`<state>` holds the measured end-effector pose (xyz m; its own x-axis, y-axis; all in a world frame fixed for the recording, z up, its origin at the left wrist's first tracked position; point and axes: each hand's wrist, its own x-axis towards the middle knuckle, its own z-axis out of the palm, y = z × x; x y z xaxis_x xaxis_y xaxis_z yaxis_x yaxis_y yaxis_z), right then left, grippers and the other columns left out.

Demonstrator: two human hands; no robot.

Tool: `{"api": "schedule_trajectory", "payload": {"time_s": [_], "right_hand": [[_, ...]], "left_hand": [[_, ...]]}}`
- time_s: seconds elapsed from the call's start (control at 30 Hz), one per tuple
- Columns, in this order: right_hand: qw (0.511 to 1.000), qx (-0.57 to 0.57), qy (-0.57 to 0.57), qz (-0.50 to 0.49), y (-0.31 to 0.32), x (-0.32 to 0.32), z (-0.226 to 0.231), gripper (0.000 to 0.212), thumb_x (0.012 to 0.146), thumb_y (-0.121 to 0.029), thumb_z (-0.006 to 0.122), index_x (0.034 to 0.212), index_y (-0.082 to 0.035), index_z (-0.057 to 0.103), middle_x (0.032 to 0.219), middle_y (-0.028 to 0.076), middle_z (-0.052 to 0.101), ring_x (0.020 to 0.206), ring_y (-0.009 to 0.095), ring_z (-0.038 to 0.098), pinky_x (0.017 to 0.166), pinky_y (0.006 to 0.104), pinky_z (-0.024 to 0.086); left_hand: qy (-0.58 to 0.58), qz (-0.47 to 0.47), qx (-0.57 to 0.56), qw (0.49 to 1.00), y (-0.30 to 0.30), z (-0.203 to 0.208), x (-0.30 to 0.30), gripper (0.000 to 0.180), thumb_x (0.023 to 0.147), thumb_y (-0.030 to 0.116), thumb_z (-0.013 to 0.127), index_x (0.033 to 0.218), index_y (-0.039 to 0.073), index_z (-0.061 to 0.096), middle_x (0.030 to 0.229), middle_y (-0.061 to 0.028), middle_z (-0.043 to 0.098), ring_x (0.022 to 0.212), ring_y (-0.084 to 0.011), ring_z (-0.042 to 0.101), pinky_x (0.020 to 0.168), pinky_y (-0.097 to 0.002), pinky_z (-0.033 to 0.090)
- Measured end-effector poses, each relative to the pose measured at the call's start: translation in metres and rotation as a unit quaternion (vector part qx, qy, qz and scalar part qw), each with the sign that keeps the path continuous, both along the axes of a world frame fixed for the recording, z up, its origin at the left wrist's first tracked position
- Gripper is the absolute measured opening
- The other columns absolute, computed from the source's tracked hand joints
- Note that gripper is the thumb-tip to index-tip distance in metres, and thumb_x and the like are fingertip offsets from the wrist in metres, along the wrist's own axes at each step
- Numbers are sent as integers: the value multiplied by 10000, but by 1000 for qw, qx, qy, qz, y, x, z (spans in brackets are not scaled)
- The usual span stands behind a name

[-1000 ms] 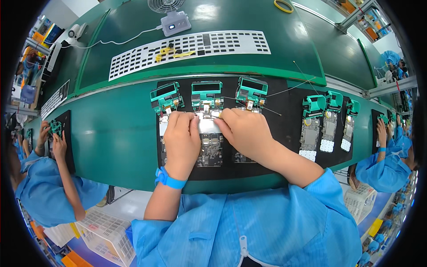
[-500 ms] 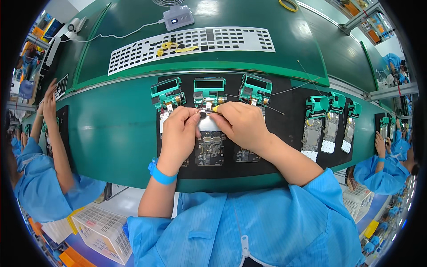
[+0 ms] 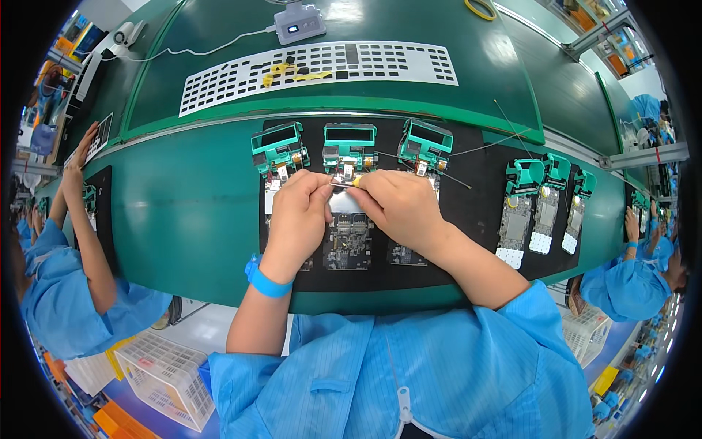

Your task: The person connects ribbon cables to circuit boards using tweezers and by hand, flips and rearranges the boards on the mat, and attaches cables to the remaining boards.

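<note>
My left hand and my right hand meet over the middle circuit board, both closed in a pinch. A thin, shiny sliver and a small dark bit show between the fingertips, too small to name. A yellow spot lies against my right fingers. Beyond my fingertips, a green plastic holder with a dark window sits at the board's far end. Similar green holders stand on the left and right, their boards partly hidden by my hands. Thin wires stick out to the right.
Everything lies on a black mat. More boards with green holders lie to the right. A white sheet of dark pads with yellow scraps lies on the raised ledge, near a small white device. Co-workers sit on both sides.
My hands stay pinched together over the middle board, with only slight finger movement. The whole view has shifted a little. The left co-worker's hands have come down onto a sheet.
</note>
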<state>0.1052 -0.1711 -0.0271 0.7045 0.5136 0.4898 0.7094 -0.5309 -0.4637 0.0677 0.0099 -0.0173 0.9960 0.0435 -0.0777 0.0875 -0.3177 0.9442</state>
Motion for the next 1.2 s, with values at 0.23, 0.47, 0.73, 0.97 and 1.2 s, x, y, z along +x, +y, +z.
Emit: {"api": "schedule_trajectory", "payload": {"time_s": [0.23, 0.47, 0.73, 0.97, 1.2], "right_hand": [[999, -16, 19, -27, 0, -4, 1, 141, 841, -155, 724, 831, -53, 627, 730, 75, 643, 619, 256, 633, 541, 349, 488], [999, -44, -9, -19, 0, -3, 4, 154, 846, -160, 718, 810, -54, 612, 712, 69, 629, 615, 249, 629, 535, 346, 488], [979, -172, -90, -54, 4, -10, 11, 122, 771, -103, 644, 781, -82, 524, 672, 32, 534, 594, 177, 588, 523, 306, 465], [964, -226, -109, -90, 15, -21, 16, 121, 751, -134, 632, 786, -90, 525, 692, 17, 526, 622, 147, 579, 534, 276, 447], [954, -255, -121, -97, 21, -29, 15, 127, 723, -90, 616, 795, -78, 512, 682, 30, 501, 604, 168, 569, 535, 303, 454]], "left_hand": [[-17, 13, -5, 1000, -2, -4, 0, 83, 929, 2, 573, 912, -49, 637, 796, -80, 546, 526, -128, 570, 523, -279, 444], [-12, 15, 10, 1000, -5, -5, -1, 66, 912, 9, 598, 907, -44, 638, 807, -92, 562, 551, -153, 581, 533, -296, 451], [-128, 63, 129, 981, -16, -12, -2, 186, 816, -16, 687, 990, -16, 619, 846, -116, 571, 627, -231, 591, 569, -337, 479], [-132, 67, 139, 979, -20, -14, -3, 237, 796, -11, 701, 1015, -2, 608, 838, -116, 566, 614, -240, 576, 560, -339, 477], [-154, 55, 146, 976, -20, -15, -3, 220, 814, 4, 679, 1026, 1, 620, 870, -130, 581, 653, -292, 603, 575, -383, 500]]}}
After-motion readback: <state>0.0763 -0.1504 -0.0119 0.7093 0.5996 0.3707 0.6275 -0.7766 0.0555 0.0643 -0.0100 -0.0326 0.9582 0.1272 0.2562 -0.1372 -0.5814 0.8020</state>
